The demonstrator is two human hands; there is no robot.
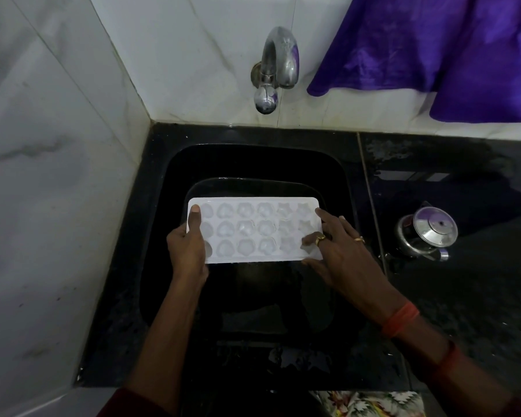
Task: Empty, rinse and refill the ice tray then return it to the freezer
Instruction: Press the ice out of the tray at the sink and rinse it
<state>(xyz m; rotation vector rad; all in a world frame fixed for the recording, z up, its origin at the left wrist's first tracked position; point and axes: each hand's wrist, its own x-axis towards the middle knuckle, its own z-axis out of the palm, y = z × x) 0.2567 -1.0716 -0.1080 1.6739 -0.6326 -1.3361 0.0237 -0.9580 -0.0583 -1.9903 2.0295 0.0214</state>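
The left hand [187, 248] grips the left end of the ice tray [253, 233], with its thumb [194, 221] flat on top and its fingers hidden underneath. The right hand [340, 254], which wears rings, holds the right end. Its fingers are spread over the last cells and its thumb lies along the near edge.

The tray is white plastic, held level and lengthwise above the black sink [175, 164]. It has three rows of six cells moulded as hearts, flowers and stars. The cells look pale and glassy, and whether they hold ice or water cannot be told.

Inside the sink, a dark curved rim shows just behind the tray. A steel tap [275, 67] juts from the marble wall above. On the black counter [463, 296] to the right stands a steel pot [427, 233] with its lid on, contents hidden. A purple cloth [433, 49] hangs at the upper right.
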